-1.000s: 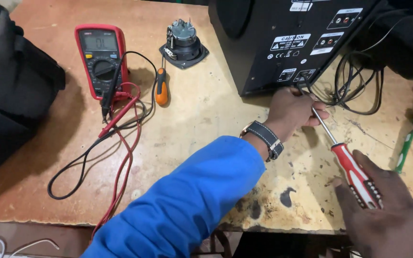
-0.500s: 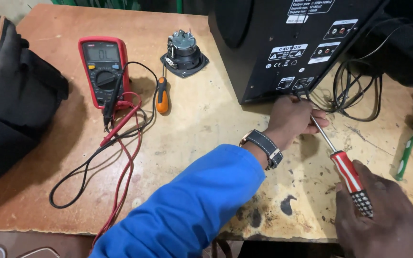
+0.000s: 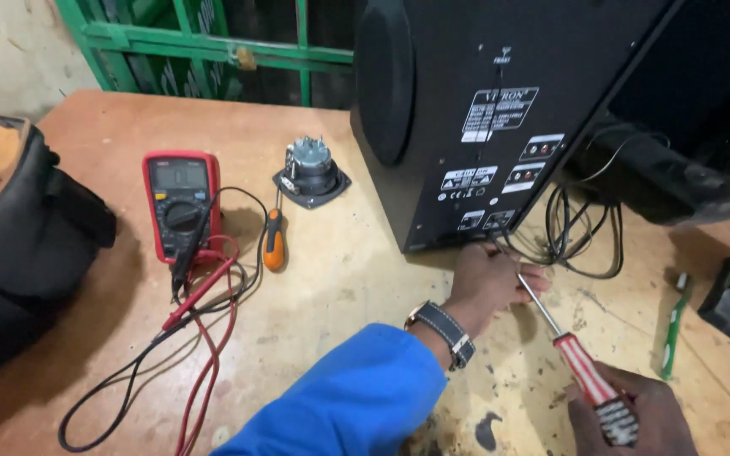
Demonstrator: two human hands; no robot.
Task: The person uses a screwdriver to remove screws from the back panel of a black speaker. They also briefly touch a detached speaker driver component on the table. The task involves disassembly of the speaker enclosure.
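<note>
My left hand (image 3: 487, 283), in a blue sleeve with a dark wristwatch, rests at the bottom rear edge of a black speaker cabinet (image 3: 500, 110), its fingers pinching the metal shaft of a screwdriver (image 3: 580, 367) near the tip. My right hand (image 3: 635, 418) at the lower right grips the red-and-white handle of that screwdriver. The shaft points up-left toward the cabinet's lower corner, beside a bundle of black cables (image 3: 580, 232). The screwdriver's tip is hidden behind my left fingers.
On the wooden table (image 3: 340, 279) lie a red multimeter (image 3: 179, 203) with red and black leads (image 3: 196, 321), an orange-handled screwdriver (image 3: 274, 241), and a small loose speaker driver (image 3: 312, 171). A black bag (image 3: 19, 253) sits at left. A green toothbrush (image 3: 673, 325) lies at right.
The view has tilted upward, showing more of the cabinet and a green gate behind. Both hands stay on the screwdriver at the cabinet's base.
</note>
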